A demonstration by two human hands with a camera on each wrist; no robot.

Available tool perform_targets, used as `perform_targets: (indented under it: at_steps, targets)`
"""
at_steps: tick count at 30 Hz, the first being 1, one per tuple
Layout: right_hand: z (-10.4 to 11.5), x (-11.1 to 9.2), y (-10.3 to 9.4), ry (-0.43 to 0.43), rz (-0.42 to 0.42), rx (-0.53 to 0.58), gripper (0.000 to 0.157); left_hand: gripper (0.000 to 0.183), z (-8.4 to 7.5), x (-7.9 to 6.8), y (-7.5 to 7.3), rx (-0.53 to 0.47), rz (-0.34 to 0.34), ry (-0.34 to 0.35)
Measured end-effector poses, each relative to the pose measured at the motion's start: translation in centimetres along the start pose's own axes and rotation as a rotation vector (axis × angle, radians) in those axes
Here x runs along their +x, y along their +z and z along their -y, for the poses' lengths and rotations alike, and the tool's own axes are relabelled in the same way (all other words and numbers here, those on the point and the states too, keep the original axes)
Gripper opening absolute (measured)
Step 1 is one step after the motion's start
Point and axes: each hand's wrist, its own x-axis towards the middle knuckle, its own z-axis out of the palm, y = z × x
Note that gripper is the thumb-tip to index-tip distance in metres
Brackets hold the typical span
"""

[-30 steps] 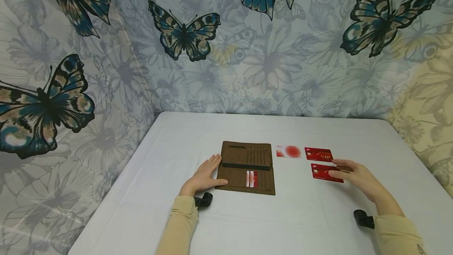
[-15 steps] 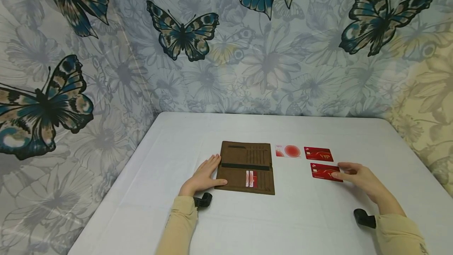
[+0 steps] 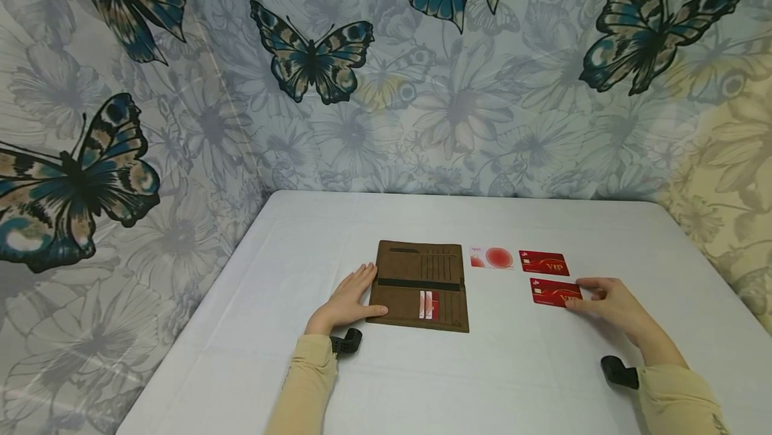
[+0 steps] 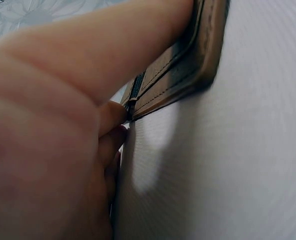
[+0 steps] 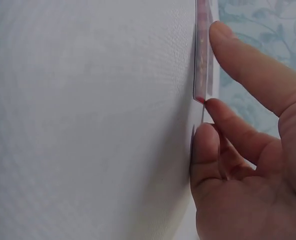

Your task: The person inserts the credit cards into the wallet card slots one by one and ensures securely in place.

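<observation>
A brown bifold wallet [image 3: 418, 266] lies unfolded on the white table, with several card slots. My left hand [image 3: 345, 301] rests at its left edge, thumb on the lower corner and fingers along the side; the left wrist view has the wallet's stitched corner [image 4: 203, 70] beside the thumb. White-and-red cards [image 3: 429, 305] stick out of a lower slot. My right hand [image 3: 612, 304] is at the right end of the lower red VIP card [image 3: 547, 291], which lies flat. In the right wrist view its thumb [image 5: 233, 45] hovers over the card [image 5: 202, 60], a fingertip at the edge.
Above the lower card lies another red VIP card [image 3: 543, 263]. A white card with a red circle [image 3: 491, 258] sits between it and the wallet. Butterfly-print cloth [image 3: 458, 120] hangs behind the table [image 3: 482, 381].
My right fingers have shifted slightly back along the lower red card, uncovering more of its print, and the card now lies a little straighter. The left hand and wallet have stayed put.
</observation>
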Motion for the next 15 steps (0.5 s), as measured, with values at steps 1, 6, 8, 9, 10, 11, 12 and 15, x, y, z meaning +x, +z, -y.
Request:
perform_targets:
  at_steps: [1, 6, 8, 9, 10, 11, 12, 15]
  targets:
    - [-0.02, 0.02, 0.05, 0.000, -0.006, -0.006, 0.081, 0.094, 0.02, 0.01, 0.01, 0.000, -0.001, -0.002]
    - [0.11, -0.01, 0.31, -0.021, -0.034, -0.032, 0.078, 0.093, 0.13, 0.12, 0.13, 0.006, -0.009, -0.005]
    - [0.23, -0.06, 0.33, -0.026, -0.038, -0.034, 0.076, 0.093, 0.16, 0.15, 0.16, 0.005, -0.010, -0.003]
    - [0.30, -0.08, 0.32, -0.025, -0.039, -0.033, 0.076, 0.093, 0.16, 0.16, 0.17, 0.004, -0.011, -0.002]
    - [0.35, -0.09, 0.29, -0.024, -0.039, -0.033, 0.076, 0.093, 0.16, 0.16, 0.17, 0.003, -0.011, -0.001]
    - [0.39, -0.10, 0.27, -0.024, -0.037, -0.030, 0.076, 0.093, 0.14, 0.15, 0.17, 0.004, -0.009, -0.003]
    - [0.42, -0.10, 0.25, -0.025, -0.036, -0.026, 0.076, 0.093, 0.12, 0.13, 0.15, 0.005, -0.008, -0.004]
    - [0.44, -0.10, 0.23, -0.021, -0.038, -0.009, 0.076, 0.092, 0.07, 0.07, 0.13, 0.004, -0.007, -0.006]
